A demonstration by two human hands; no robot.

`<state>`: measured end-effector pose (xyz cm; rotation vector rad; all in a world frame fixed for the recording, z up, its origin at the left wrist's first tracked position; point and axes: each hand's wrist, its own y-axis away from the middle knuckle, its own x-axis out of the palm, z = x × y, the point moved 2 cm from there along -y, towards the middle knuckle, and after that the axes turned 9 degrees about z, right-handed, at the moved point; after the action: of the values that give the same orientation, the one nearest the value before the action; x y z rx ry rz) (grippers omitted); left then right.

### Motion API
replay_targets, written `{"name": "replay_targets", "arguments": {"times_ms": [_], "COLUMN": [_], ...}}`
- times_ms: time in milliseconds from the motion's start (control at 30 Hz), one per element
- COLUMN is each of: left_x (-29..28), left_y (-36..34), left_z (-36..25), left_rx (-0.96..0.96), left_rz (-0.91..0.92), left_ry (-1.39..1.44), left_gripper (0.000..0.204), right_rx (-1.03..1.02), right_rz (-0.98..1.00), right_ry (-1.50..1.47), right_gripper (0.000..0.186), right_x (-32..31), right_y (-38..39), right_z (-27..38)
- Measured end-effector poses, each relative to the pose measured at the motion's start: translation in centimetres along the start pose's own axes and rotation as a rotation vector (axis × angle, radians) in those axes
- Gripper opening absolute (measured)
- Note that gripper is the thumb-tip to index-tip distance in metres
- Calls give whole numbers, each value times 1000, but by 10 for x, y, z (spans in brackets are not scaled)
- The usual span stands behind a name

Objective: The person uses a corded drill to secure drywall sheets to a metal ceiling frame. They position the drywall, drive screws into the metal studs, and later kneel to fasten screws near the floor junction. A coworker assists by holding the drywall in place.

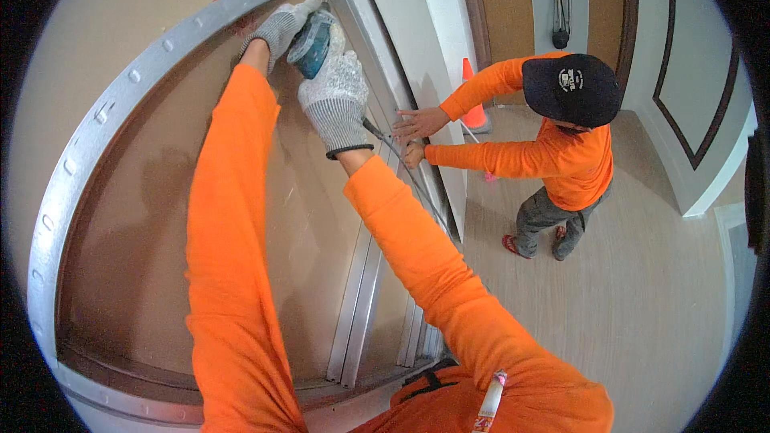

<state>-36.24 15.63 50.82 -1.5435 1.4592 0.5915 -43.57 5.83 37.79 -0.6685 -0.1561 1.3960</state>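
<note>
My right hand (335, 104), in a grey knit glove, is wrapped round a teal power drill (311, 46) near the top corner of a metal frame (132, 76). A thin dark bit shows beyond the drill, close to where the curved rail meets the straight one. My left hand (278, 30), gloved too, lies right beside the drill, its fingers drawn together toward the corner. What those fingertips pinch, if anything, is too small to make out. From below my right hand a dark cord (409, 176) runs down along the straight metal studs (361, 305).
Brown gypsum board (313, 192) backs the frame. At right, a co-worker (561, 144) in an orange shirt and dark cap rests both hands on a white panel's (425, 48) edge. Behind stand an orange cone (475, 100) and a door with dark handles (561, 16).
</note>
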Motion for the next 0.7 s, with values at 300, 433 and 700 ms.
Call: {"name": "replay_targets", "arguments": {"times_ms": [300, 433, 700], "left_x": [-25, -33, -46], "left_y": [-111, -150, -189], "left_z": [29, 47, 58], "left_rx": [-9, -175, -18], "left_rz": [-4, 147, 205], "left_ry": [-6, 45, -689], "left_gripper": [34, 36, 34], "right_rx": [30, 29, -21], "right_rz": [127, 136, 96], "right_ry": [-84, -54, -37], "right_gripper": [100, 103, 111], "right_x": [-9, 4, 22], "right_y": [2, -1, -9], "right_z": [11, 6, 1]}}
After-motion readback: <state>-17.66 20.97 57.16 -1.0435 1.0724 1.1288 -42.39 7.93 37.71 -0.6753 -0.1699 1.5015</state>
